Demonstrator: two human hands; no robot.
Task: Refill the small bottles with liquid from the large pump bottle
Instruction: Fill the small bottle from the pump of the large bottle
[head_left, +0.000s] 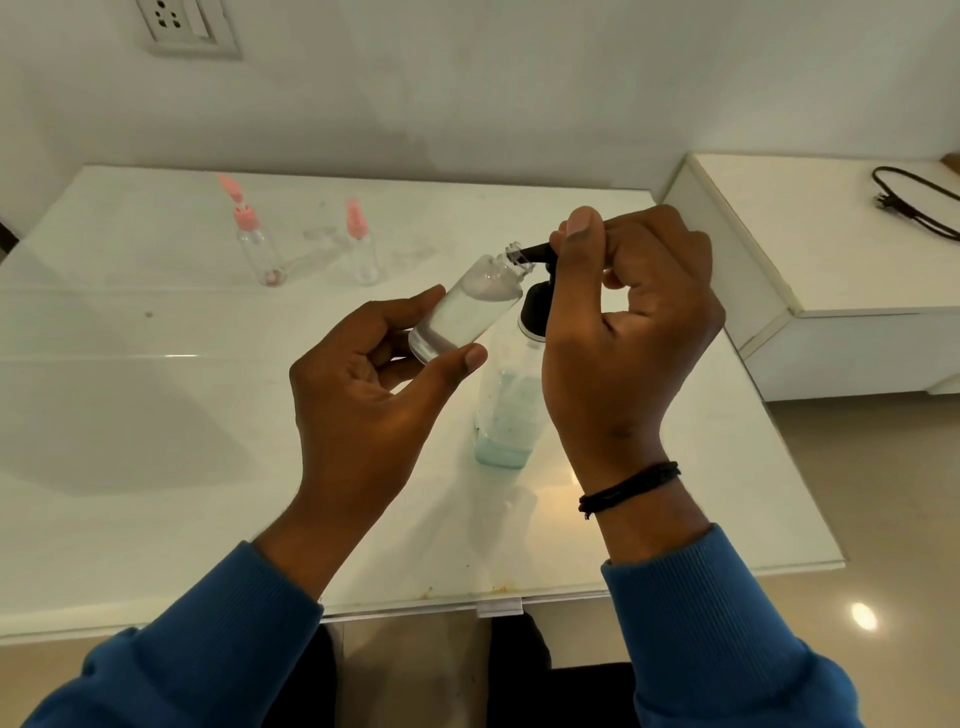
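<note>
Surface: a glossy white table (156, 467) against a pale wall, with a lower white side unit to its right.
Landmark: the large pump bottle (506, 410) stands upright on the table, a shallow layer of pale blue liquid at its base, black pump head on top.
Bottle in hand: a clear small bottle (462, 312), cap off, is held in the air just left of and above the pump bottle's collar.
Axis and heading: its long axis is tilted, base down-left, open neck up-right, and the neck meets the tip of the black pump spout (535, 253).
Left hand: the left hand (374, 374) pinches the small bottle's lower body between thumb and curled fingers.
Right hand: the right hand (623, 312) sits curled over the pump head, thumb up top; whether it is pressing down I cannot tell.
Doing it well: keep the spout tip inside the neck, likely press in short slow strokes, and hold the neck higher than the base so nothing runs back out.
Farther out: 2 pink-capped small bottles (254, 234) stand well behind and left of the pump bottle.
Side unit: a black cable (914, 202) lies far right of the pump bottle.
</note>
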